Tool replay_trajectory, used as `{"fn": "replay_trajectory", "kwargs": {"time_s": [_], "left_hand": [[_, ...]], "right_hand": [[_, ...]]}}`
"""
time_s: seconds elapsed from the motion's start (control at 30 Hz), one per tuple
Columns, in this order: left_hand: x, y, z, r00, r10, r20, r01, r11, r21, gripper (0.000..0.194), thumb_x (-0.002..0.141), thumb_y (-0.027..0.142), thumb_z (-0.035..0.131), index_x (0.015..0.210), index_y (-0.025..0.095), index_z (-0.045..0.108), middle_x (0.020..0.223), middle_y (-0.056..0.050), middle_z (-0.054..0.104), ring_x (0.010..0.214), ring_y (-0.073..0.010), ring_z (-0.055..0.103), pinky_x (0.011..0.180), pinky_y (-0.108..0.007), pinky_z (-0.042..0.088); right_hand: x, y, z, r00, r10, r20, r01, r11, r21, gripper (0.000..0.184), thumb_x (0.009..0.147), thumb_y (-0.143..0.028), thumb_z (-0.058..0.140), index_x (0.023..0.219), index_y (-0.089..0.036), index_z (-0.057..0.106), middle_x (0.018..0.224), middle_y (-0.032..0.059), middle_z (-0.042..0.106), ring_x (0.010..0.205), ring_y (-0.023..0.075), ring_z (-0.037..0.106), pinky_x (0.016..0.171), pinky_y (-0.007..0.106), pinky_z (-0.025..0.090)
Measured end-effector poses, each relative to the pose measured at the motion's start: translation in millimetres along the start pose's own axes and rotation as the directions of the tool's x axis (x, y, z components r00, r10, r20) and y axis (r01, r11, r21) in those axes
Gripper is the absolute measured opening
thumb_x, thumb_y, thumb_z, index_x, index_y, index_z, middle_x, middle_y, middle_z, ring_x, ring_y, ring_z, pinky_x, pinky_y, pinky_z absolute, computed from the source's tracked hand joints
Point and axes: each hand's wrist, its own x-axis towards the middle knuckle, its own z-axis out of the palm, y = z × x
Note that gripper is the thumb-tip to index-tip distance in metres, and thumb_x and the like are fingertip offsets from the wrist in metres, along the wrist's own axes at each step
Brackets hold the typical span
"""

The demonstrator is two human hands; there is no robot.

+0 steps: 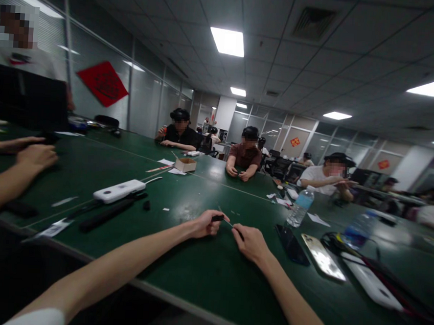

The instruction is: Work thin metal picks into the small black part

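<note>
Both of my hands are close together above the green table (182,248), near the middle of the view. My left hand (204,223) is closed around a small black piece (217,218), whose exact kind I cannot make out. My right hand (251,240) is closed in a pinch on a thin, light rod-like tool (229,223). The rod's tip points left and reaches the black piece or lies very near it. Most of the tool is hidden in my right fingers.
Right of my hands are a water bottle (301,207), a dark phone (292,244), a gold phone (323,257) and a white power strip (371,282) with cables. Leftward lie another power strip (119,191), a black bar (107,214) and a co-worker's hands (37,156). A cardboard box (185,165) stands farther back.
</note>
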Motion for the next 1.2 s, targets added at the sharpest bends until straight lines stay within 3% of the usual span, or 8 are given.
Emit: {"fn": "replay_trajectory", "kwargs": {"time_s": [0.23, 0.7, 1.0, 1.2], "left_hand": [[0.3, -2.2, -0.5, 0.999, 0.030, 0.019, -0.030, 1.000, -0.004, 0.029, 0.079, 0.036, 0.044, 0.090, 0.014, 0.059, 0.047, 0.009, 0.020, 0.039, -0.0055, 0.017, 0.041, -0.021, 0.018], [2.6, -7.4, 3.0, 0.990, 0.070, -0.121, -0.059, 0.994, 0.095, 0.022, 0.076, 0.032, 0.045, 0.082, 0.014, 0.057, 0.045, 0.009, 0.026, 0.036, -0.0049, 0.019, 0.041, -0.020, 0.015], [-1.7, -2.0, 0.8, 0.999, -0.049, -0.001, 0.049, 0.989, 0.142, 0.023, 0.074, 0.032, 0.048, 0.080, 0.013, 0.059, 0.044, 0.009, 0.024, 0.036, -0.0047, 0.016, 0.039, -0.019, 0.017], [-5.4, 5.2, 4.7, 0.989, -0.122, 0.081, 0.109, 0.983, 0.151, 0.027, 0.075, 0.034, 0.047, 0.080, 0.012, 0.061, 0.042, 0.008, 0.022, 0.036, -0.0056, 0.015, 0.038, -0.020, 0.015]], "right_hand": [[1.0, -5.5, 0.3, 1.000, 0.020, 0.019, -0.019, 0.999, -0.048, 0.034, 0.094, -0.039, 0.027, 0.101, -0.024, 0.057, 0.085, 0.0043, 0.066, 0.077, 0.0162, 0.061, 0.068, 0.023, 0.037], [2.5, -15.8, 4.7, 0.996, 0.065, 0.059, -0.052, 0.980, -0.193, 0.039, 0.094, -0.043, 0.023, 0.098, -0.024, 0.056, 0.080, 0.0061, 0.065, 0.071, 0.0189, 0.061, 0.061, 0.025, 0.035], [-1.1, 0.6, -6.1, 0.991, -0.081, 0.109, 0.085, 0.996, -0.032, 0.033, 0.093, -0.037, 0.031, 0.094, -0.024, 0.061, 0.080, 0.0031, 0.066, 0.073, 0.0147, 0.061, 0.068, 0.022, 0.036], [-3.7, 3.5, -13.6, 0.990, -0.099, 0.104, 0.094, 0.994, 0.056, 0.032, 0.092, -0.033, 0.034, 0.094, -0.023, 0.064, 0.080, 0.0027, 0.067, 0.071, 0.0131, 0.060, 0.067, 0.021, 0.036]]}}
